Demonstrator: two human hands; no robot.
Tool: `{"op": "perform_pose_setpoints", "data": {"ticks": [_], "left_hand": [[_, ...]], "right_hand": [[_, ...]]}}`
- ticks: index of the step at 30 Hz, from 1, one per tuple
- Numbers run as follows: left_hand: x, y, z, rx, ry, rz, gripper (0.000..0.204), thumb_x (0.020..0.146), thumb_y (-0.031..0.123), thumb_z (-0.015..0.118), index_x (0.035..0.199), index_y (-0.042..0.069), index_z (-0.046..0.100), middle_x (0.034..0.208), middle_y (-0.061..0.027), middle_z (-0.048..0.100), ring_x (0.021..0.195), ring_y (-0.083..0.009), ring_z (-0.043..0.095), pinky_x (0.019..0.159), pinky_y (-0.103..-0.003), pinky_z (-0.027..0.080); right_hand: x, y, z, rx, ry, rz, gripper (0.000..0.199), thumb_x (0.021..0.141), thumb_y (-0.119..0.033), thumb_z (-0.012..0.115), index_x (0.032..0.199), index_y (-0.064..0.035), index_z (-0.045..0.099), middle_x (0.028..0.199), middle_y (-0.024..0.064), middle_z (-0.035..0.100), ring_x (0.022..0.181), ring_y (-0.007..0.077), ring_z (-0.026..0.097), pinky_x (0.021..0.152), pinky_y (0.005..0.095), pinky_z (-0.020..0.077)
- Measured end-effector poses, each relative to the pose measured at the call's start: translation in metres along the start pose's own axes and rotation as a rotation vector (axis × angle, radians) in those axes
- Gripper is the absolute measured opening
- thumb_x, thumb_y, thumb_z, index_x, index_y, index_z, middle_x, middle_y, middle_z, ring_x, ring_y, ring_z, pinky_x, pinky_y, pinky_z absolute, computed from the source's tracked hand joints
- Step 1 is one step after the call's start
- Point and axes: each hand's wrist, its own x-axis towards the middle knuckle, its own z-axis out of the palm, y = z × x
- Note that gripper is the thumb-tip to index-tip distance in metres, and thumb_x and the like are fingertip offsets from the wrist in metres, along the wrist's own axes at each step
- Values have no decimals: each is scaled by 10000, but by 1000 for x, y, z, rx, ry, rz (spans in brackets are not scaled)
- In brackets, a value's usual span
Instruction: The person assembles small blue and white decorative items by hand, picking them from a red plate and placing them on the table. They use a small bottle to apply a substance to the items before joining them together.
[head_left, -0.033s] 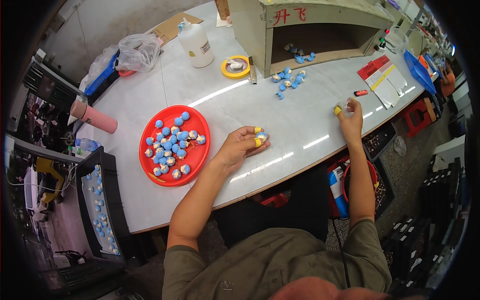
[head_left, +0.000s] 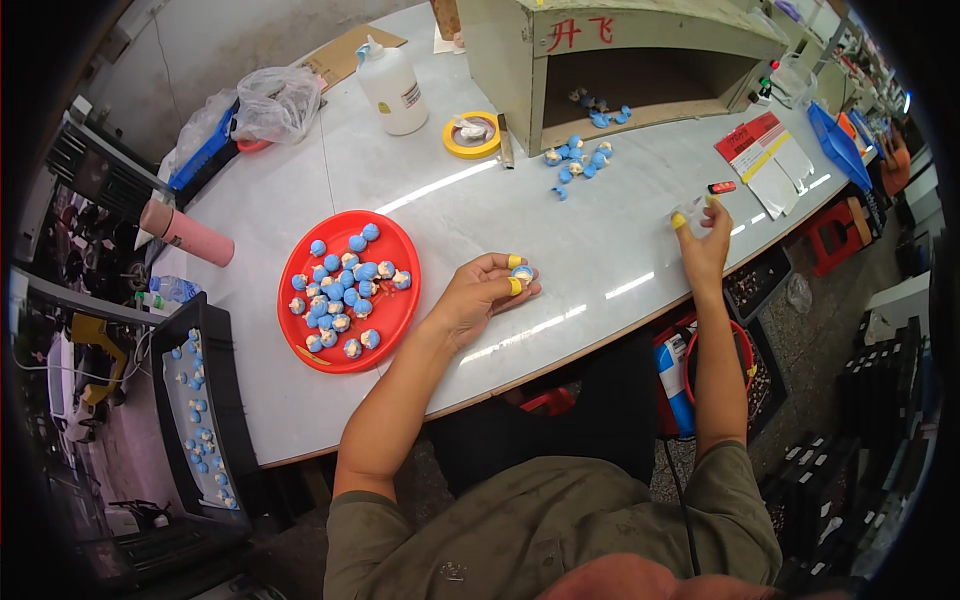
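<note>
My left hand (head_left: 484, 292), yellow tape on its fingertips, is closed in a pinch on a small blue-and-cream ball-shaped piece (head_left: 522, 273) above the grey tabletop. At the right, my right hand (head_left: 706, 250) has its taped thumb and finger apart around a small clear plastic thing (head_left: 691, 214); its kind is hard to make out. Several similar blue-and-cream pieces (head_left: 350, 294) lie in a round red tray (head_left: 407, 250) left of my left hand. More blue pieces (head_left: 574, 158) are scattered before an open wooden box (head_left: 497, 75), with a few inside it.
Behind stand a white squeeze bottle (head_left: 393, 92) and a yellow tape roll (head_left: 470, 148). A pink flask (head_left: 190, 236) and a black tray (head_left: 215, 400) of blue pieces are at left. A red marker-like stick (head_left: 721, 187) and papers (head_left: 765, 165) lie beyond my right hand.
The thumb and finger of my right hand have spread farther apart, and more of the clear thing shows between them. My left hand keeps its pinch in place.
</note>
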Motion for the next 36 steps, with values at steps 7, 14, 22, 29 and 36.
{"op": "perform_pose_setpoints", "data": {"ticks": [7,14,22,29,36], "left_hand": [[1,-1,0,64,16,2,351,917,-3,670,1248,4,553,1214,-178,681,1095,-259,699,910,-288,592],[0,-2,1,132,70,72,312,936,20,671,1224,10,553,1189,-159,695,1045,-223,713,856,-260,594],[1,-4,1,87,141,121,326,943,24,666,1245,14,545,1194,-155,686,1022,-213,713,856,-269,599],[8,-11,-6,-20,150,167,343,948,38,673,1261,13,535,1204,-148,678,1016,-208,712,848,-269,602],[11,-16,-9,-31,104,204,310,979,48,630,1267,-6,527,1208,-133,665,1067,-213,692,914,-287,586]], "right_hand": [[-23,-94,40,213,-407,-273,110,888,-101,689,978,-40,668,918,114,708,712,272,697,627,381,541],[-2,-122,118,-398,-714,-184,241,868,-287,697,939,-57,699,779,154,711,722,372,698,639,480,548],[-18,-120,100,-194,-768,-375,194,849,-159,703,981,-21,671,1002,206,694,869,386,681,740,488,550],[-45,-125,71,604,-1039,10,322,834,-35,759,1132,1,645,985,64,658,839,122,608,751,276,507],[-84,-133,69,820,-1032,90,309,856,-72,781,1112,20,633,1024,54,664,879,101,588,777,263,498]]}}
